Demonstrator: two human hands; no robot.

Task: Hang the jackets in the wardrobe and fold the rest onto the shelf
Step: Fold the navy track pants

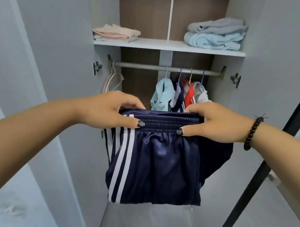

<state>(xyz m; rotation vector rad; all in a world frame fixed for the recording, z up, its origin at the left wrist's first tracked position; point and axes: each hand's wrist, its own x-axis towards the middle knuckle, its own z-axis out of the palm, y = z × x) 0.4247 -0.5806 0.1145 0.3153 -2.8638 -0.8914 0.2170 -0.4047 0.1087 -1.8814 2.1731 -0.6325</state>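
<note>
Garment: navy blue shiny track trousers with white side stripes [157, 165], folded over, hanging in the air in front of the open wardrobe, below the level of the shelf
Waistband: elastic gathered band [160, 122] at the top of the garment, stretched level between the two hands
Left hand: left hand [107, 110] grasps the left end of the waistband; thumb lies across the near face of the band, fingers curl over its top edge to the far side
Right hand: right hand [217, 123] grasps the right end of the waistband in the same way, thumb on the near face, fingers over the top; a black bead bracelet [251, 133] sits on the wrist
Fabric below fingers: the folded legs hang free under both thumbs; the stripes run down the left side, under the left hand
Shelf: white wardrobe shelf [161, 45] above the rail, well above the garment
Shelf contents: folded pale pink cloth [116, 33] at the left; folded light blue towel-like stack [214, 39] with a grey folded piece [216, 26] on top at the right
Rail: grey metal hanging rail [146, 66] under the shelf
Hung items: light blue garment [162, 94], a red and white jacket [189, 96] and others between and beside them on hangers, behind the hands
Spare hangers: pink empty hangers [112, 82] at the left end of the rail
</note>
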